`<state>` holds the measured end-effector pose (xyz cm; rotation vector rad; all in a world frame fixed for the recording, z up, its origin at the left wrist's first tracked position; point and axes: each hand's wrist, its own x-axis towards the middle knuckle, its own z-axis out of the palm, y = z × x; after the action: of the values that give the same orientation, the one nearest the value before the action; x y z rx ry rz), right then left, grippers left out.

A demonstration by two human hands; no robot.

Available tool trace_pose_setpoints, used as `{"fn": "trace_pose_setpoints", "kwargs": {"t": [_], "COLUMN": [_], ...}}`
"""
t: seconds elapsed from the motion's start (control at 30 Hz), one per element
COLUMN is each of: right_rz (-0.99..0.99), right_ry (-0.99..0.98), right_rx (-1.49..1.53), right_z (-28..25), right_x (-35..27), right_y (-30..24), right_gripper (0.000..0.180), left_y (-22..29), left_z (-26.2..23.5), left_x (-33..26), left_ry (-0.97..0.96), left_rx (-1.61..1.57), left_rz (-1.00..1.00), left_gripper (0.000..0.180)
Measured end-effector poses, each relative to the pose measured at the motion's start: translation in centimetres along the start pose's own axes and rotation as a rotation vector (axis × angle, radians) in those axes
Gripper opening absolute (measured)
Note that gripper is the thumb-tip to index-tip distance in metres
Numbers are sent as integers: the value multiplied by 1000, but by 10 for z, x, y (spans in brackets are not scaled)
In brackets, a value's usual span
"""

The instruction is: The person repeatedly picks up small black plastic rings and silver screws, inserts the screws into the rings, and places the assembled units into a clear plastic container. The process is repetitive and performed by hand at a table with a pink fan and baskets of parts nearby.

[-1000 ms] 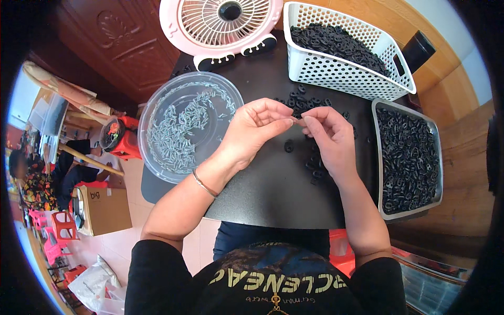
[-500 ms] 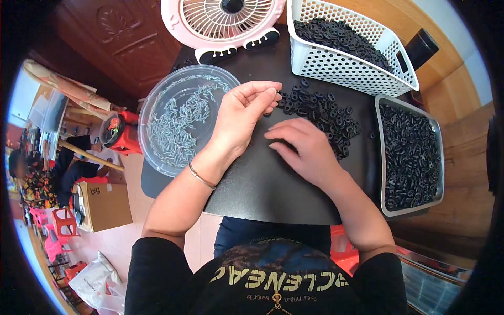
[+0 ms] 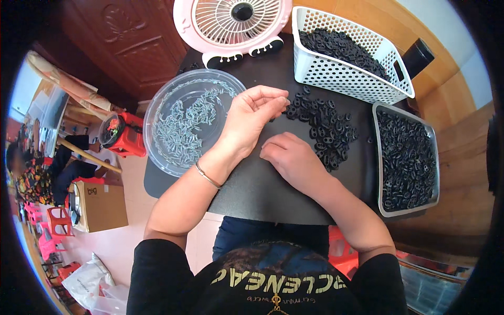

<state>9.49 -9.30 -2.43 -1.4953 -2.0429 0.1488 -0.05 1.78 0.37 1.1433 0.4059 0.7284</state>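
Observation:
My left hand is raised over the dark table, its thumb and fingers pinched at the near left of a loose pile of small black oval pieces with holes. What the pinch holds is too small to make out. Just below it, my right hand is held with its fingers curled together; anything inside them is hidden. Beside my left wrist stands a round clear tub holding many small silvery pins.
A metal tray full of black pieces lies at the right. Behind the pile stands a white perforated basket of similar pieces. A pink fan is at the back. Far left, a person sits near a cardboard box.
My right hand has come slightly left and its thumb and fingers have drawn together from a looser shape. The left hand keeps its pinch. The whole view has shifted a little.

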Motion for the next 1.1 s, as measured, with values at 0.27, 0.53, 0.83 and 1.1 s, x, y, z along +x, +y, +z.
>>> {"fn": "trace_pose_setpoints", "kwargs": {"t": [0.27, 0.53, 0.83, 1.1], "right_rz": [38, 103, 159, 120], "right_ry": [-122, -316, -341, -260], "right_rx": [153, 163, 294, 271], "right_z": [-13, -28, -31, -28], "right_x": [-2, -4, -8, -5], "right_y": [-10, -14, -7, -2], "right_gripper": [17, 14, 10, 17], "left_y": [-6, -3, -1, -3], "left_z": [0, 2, 4, 2], "left_x": [0, -1, -3, -2], "left_ry": [-35, -56, -35, -25], "left_rx": [-51, -49, 6, 6], "left_rz": [-5, -11, -83, -82], "left_gripper": [12, 15, 16, 14]}}
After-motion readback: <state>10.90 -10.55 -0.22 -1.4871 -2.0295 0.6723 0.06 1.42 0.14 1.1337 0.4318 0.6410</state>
